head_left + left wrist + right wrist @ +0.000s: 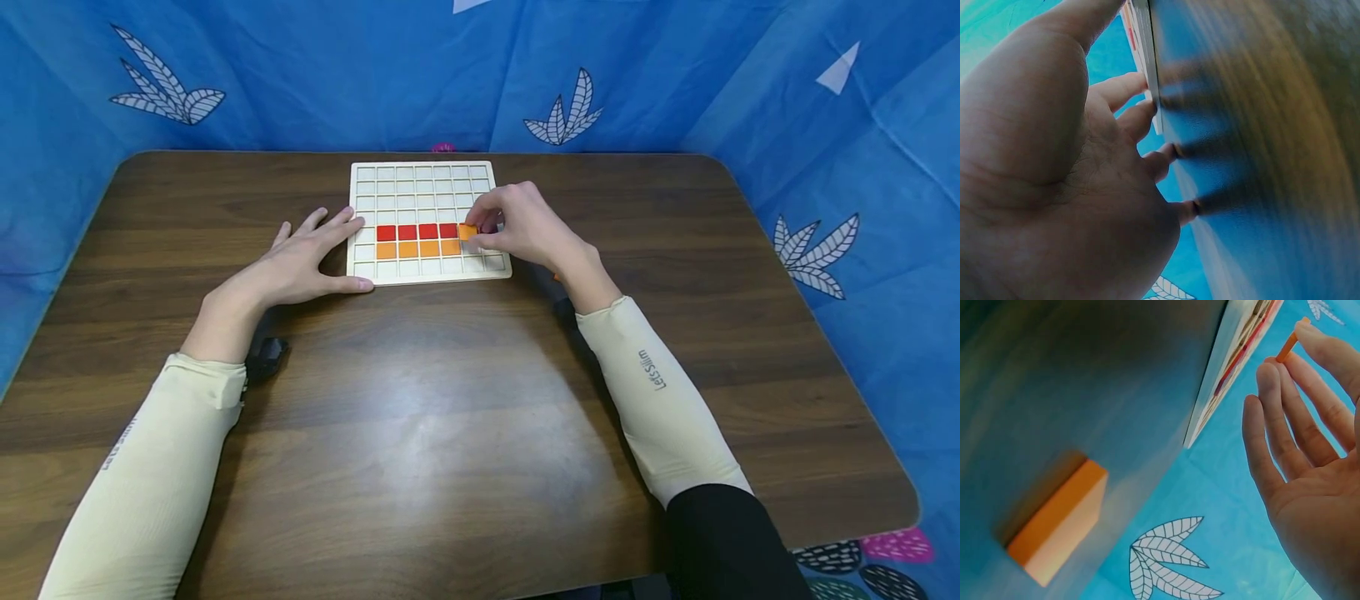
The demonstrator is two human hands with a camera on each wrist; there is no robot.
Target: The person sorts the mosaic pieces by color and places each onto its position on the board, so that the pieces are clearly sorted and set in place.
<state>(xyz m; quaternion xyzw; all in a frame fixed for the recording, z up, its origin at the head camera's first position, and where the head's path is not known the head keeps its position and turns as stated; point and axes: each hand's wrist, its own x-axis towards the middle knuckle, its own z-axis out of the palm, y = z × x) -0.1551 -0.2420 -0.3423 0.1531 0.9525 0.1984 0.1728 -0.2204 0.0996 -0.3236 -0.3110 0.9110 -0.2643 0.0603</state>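
Observation:
A cream grid board [405, 202] lies at the table's far side, with a row of several red tiles [407, 232] above a row of several orange tiles [429, 248]. Between thumb and fingertips, my right hand [528, 221] pinches another orange tile [468, 232] at the right end of the red row. That pinched tile shows edge-on in the right wrist view, beside the board [1210, 394]. My left hand [292, 262] is spread at the board's left edge, thumb at the lower corner and index fingertip on the rim. Its other fingertips reach the table.
A loose orange tile [1063, 522] lies on the table near the right wrist; in the head view that wrist mostly hides it. The brown wooden table [420, 433] meets a blue curtain [315, 75] with leaf prints at the back and sides.

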